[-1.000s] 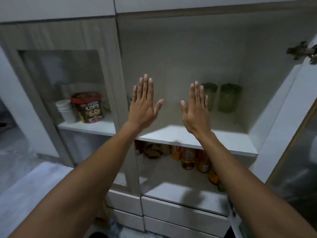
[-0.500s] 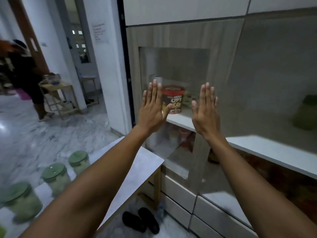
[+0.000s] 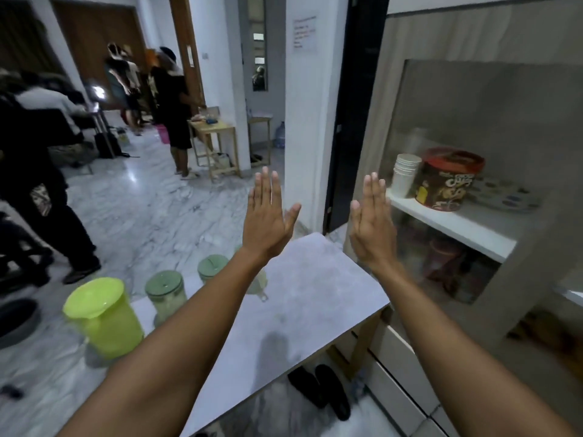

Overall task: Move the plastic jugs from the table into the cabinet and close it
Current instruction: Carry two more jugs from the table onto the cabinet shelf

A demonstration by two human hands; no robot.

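Head view. Left hand (image 3: 268, 216) and right hand (image 3: 372, 222) both raised flat, fingers straight and held together, thumbs out, palms away from the camera; neither holds anything. Both hover above the grey table (image 3: 315, 288), apart from each other, right hand just before the cabinet's (image 3: 533, 279) glass door.

On the table: lime-green jug (image 3: 104, 316) at the near left edge; beyond it a clear jug with a dull green lid (image 3: 165, 294); further along, another green-lidded jug (image 3: 212, 268), partly hidden by the left forearm. A fourth clear one (image 3: 259, 283) shows just past that forearm, blurred.

Behind the cabinet glass, above table level: white shelf (image 3: 454, 225) carrying stacked paper cups (image 3: 405, 175) and a red-lidded tub (image 3: 449, 179), side by side. Black slippers (image 3: 321, 389) on the floor under the table. People stand well beyond the table, blurred
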